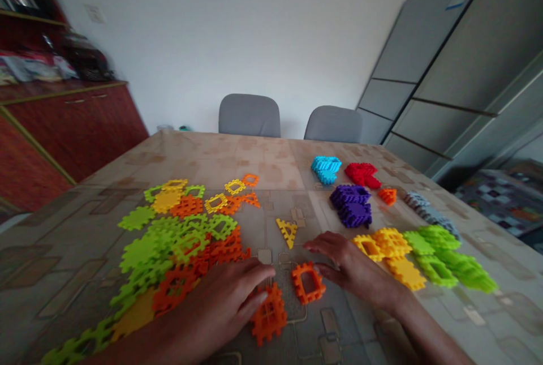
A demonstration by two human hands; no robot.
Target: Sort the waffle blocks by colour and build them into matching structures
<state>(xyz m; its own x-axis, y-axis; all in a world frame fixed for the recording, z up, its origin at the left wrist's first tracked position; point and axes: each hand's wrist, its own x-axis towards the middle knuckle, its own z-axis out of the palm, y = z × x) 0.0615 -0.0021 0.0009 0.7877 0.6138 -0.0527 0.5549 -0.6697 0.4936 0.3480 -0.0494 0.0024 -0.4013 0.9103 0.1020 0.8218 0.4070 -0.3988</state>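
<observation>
Whether the left hand [237, 286] grips the orange tile [270, 320] cannot be told; the right hand [348, 263] is unclenched beside the orange frame [298, 283] on the table [203, 155]. Both, presumably light and stiff, are best pinched edgewise.

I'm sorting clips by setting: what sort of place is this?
Probably a home dining area: a large patterned table with two grey chairs behind it, and a reddish cabinet at the left.

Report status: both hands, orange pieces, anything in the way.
Left hand at orange windowed piece, grip unclear. Right hand open at orange frame. Yellow triangle beyond the frame, not between those two pieces.
</observation>
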